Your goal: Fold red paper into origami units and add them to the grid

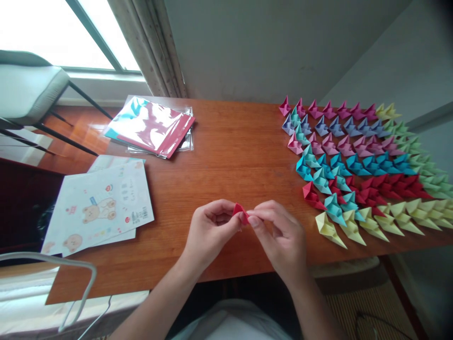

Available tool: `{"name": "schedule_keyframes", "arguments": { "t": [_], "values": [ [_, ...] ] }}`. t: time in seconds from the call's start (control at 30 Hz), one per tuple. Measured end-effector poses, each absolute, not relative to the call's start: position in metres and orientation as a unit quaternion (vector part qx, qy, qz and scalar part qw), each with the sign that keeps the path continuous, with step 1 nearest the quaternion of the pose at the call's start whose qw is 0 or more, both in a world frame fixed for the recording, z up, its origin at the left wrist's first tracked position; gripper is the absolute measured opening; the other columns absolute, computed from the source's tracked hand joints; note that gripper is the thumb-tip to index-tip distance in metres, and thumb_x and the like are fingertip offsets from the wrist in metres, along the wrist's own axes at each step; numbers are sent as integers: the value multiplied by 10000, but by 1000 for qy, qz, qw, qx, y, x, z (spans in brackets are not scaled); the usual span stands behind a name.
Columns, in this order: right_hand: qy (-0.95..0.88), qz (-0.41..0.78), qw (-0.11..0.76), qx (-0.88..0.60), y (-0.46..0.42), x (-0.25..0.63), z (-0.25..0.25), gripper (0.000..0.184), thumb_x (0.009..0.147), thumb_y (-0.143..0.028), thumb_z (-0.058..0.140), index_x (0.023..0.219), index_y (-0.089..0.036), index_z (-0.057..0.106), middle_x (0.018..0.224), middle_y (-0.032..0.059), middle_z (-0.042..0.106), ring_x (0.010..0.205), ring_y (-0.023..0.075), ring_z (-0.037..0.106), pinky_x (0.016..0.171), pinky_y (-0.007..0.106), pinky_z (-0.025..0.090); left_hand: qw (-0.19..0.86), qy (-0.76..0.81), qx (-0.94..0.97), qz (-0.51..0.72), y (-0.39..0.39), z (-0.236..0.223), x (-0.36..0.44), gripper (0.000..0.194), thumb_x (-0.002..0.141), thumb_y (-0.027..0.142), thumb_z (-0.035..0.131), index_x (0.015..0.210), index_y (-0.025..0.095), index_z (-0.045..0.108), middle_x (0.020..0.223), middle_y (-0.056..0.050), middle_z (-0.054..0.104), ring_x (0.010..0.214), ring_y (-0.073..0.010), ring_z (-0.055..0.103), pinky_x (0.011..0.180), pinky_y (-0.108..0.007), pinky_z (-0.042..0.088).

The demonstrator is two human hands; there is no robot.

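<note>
A small piece of folded red paper (239, 211) is pinched between both hands, just above the front part of the wooden table. My left hand (213, 230) grips its left side with thumb and forefinger. On the other side, my right hand (279, 236) pinches the paper's right edge between thumb and fingertips. The fingers cover much of the paper, so its full shape is hidden. To the right of my hands stand rows of folded paper boats in several colours, among them a red paper boat (313, 196) and a pale yellow paper boat (330, 230) nearest my right hand.
Plastic-wrapped packs of coloured paper (152, 126) lie at the table's back left. Sheets with bear drawings (102, 208) overlap its left edge. A white cable (92, 278) loops at the front left. A chair (31, 94) stands by the window.
</note>
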State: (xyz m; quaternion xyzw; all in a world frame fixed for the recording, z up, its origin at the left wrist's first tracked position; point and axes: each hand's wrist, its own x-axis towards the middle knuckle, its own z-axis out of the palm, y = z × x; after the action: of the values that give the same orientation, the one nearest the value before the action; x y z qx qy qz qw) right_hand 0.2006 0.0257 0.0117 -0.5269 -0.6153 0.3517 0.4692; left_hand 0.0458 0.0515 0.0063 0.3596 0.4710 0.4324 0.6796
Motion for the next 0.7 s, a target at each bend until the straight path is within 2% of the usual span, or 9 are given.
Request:
{"name": "schedule_keyframes", "arguments": {
  "t": [0.1,0.2,0.33,0.5,0.7],
  "values": [
    [-575,420,485,-508,29,199,7,53,893,-212,689,859,-252,683,837,10,637,796,172,616,707,309,511,683,477,356,424,51,5,46,207,657,232,893,759,143,737,726,-19,746,673,-137,679,635,-193,532],
    [-561,439,484,-509,30,196,4,75,890,-226,699,832,-242,654,825,-2,614,773,157,593,706,303,500,673,485,363,424,52,4,47,214,675,261,884,769,138,737,742,-29,750,694,-147,688,645,-196,531],
    [-565,410,480,-531,29,195,2,72,887,-241,707,832,-238,659,830,-4,600,774,154,577,705,302,489,677,476,378,416,52,5,48,223,692,268,876,810,137,740,784,-36,759,722,-150,687,675,-202,536],
    [-572,375,486,-544,29,201,3,37,882,-248,718,851,-243,700,849,0,592,785,151,578,697,293,483,703,441,373,415,52,8,47,212,819,307,782,949,142,758,912,-61,778,835,-158,695,778,-221,553],
    [-576,354,486,-554,29,206,7,106,935,-225,644,914,-261,742,893,14,616,848,162,607,731,292,497,731,409,367,404,52,10,46,263,797,263,808,1023,141,753,997,-80,786,899,-168,712,830,-221,563]
  ]
}}
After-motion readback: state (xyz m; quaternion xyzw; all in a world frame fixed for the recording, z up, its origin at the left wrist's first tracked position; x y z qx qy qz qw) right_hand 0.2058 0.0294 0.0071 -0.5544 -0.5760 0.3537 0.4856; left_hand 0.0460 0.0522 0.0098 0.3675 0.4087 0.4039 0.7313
